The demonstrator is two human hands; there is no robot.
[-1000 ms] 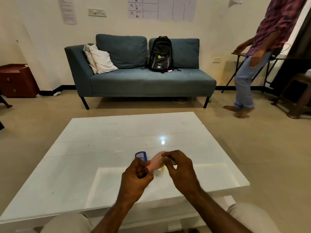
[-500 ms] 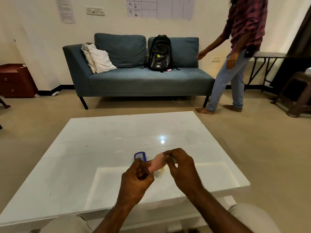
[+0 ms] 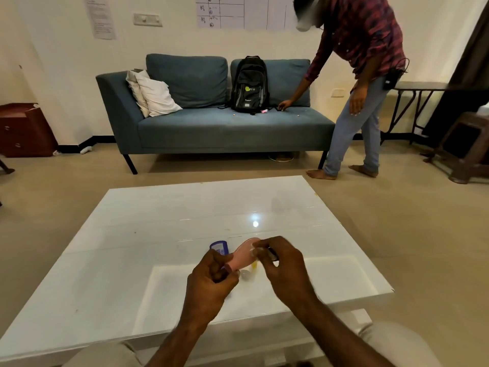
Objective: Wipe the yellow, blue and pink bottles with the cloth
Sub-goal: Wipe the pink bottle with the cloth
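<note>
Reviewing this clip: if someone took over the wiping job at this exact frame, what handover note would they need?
Left hand: grip closed around the lower end of the pink bottle, held tilted above the white table.
Right hand: fingers pinched at the bottle's upper end; a cloth is not clearly visible there.
Blue bottle: on the table just behind the left hand.
Yellow bottle: only a sliver shows between the hands, on the table.
Done: cannot tell which bottles are already wiped.
Left: finish the pink bottle, set it down, confirm the blue and yellow ones.
</note>
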